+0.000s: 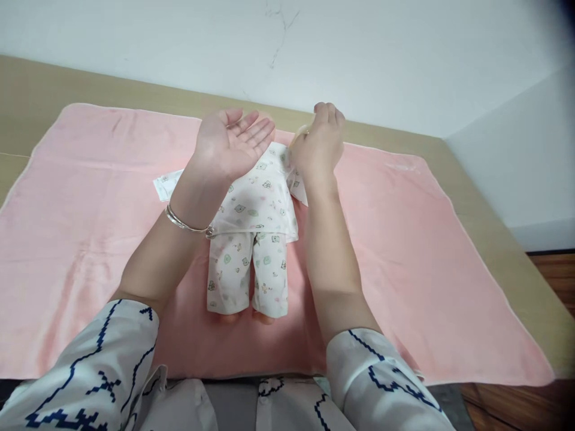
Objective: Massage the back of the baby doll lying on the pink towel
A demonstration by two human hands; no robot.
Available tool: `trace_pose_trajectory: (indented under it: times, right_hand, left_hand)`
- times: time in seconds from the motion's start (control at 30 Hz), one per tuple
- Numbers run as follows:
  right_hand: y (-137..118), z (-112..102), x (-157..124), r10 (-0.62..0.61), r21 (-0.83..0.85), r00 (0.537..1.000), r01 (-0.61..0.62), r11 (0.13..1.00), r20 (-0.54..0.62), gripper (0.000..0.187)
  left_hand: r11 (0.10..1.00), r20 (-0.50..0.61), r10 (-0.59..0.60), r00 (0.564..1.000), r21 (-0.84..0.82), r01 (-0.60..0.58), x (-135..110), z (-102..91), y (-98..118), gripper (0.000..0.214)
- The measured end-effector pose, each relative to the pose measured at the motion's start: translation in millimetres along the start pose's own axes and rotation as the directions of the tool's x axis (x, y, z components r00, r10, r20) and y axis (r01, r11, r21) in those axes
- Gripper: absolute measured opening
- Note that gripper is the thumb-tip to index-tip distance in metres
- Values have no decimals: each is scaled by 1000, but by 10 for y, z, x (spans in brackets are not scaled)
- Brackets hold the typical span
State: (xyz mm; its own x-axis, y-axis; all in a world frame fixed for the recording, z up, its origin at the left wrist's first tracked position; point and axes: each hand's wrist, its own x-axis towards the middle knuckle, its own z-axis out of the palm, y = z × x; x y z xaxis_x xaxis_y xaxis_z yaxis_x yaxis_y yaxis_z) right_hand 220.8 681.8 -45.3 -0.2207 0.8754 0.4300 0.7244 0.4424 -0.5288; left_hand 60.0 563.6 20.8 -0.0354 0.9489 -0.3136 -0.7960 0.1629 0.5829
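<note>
A doll (pixel 227 319) lies on its back on the pink cloth, its feet toward me. It wears a white printed top (pixel 258 206) and matching trousers (pixel 270 275). My left hand (pixel 233 140) is held palm up over the doll's upper body, fingers stretched out and nothing on the palm. To its right, my right hand (pixel 320 140) is curled closed above the doll's other shoulder. A pale yellowish, rounded thing (pixel 296 139) shows at its thumb side, too hidden to name. My hands mostly cover the doll's head. One sleeve (pixel 167 184) sticks out left of my left forearm.
The pink cloth (pixel 404 257) spreads over a light wooden table (pixel 485 239). A white wall (pixel 381 66) with a crack rises right behind the table's far edge. Reddish-brown wooden flooring (pixel 557 275) shows beyond the table at the right.
</note>
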Motion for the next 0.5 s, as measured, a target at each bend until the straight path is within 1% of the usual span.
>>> trace_pose_trajectory:
  times: [0.07, 0.13, 0.23, 0.3, 0.37, 0.43, 0.47, 0.5]
  right_hand:
    - [13, 4, 15, 2, 12, 1000, -3, 1000, 26, 38]
    - [40, 4, 26, -6, 12, 1000, 5, 1000, 17, 39]
    - [73, -34, 35, -30, 18, 999, 30, 999, -12, 42]
    - [57, -108, 25, -32, 24, 999, 32, 999, 1, 45]
    - [-20, -219, -17, -2, 63, 1000, 1, 998, 10, 50]
    - [-171, -337, -109, 14, 149, 1000, -13, 989, -7, 51]
    - [-272, -385, -175, -14, 195, 1000, 18, 981, -21, 50]
    - [-384, -420, -251, -68, 236, 997, 73, 969, -31, 49]
  left_hand:
    - [994, -29, -29, 999, -108, 26, -101, 41, 29, 48]
    - [988, -44, -30, 999, -154, 23, -134, 32, 61, 48]
    - [986, -50, -46, 998, -163, 38, -146, -7, 82, 48]
    - [987, -46, -68, 997, -150, 60, -161, -18, 67, 47]
    - [989, -40, -88, 995, -122, 83, -191, -7, 27, 47]
    - [992, -22, -99, 995, -83, 97, -238, 27, -29, 49]
    - [992, -8, -109, 994, -61, 108, -270, 52, -58, 49]
    - [992, 15, -123, 992, -37, 123, -309, 81, -85, 49]
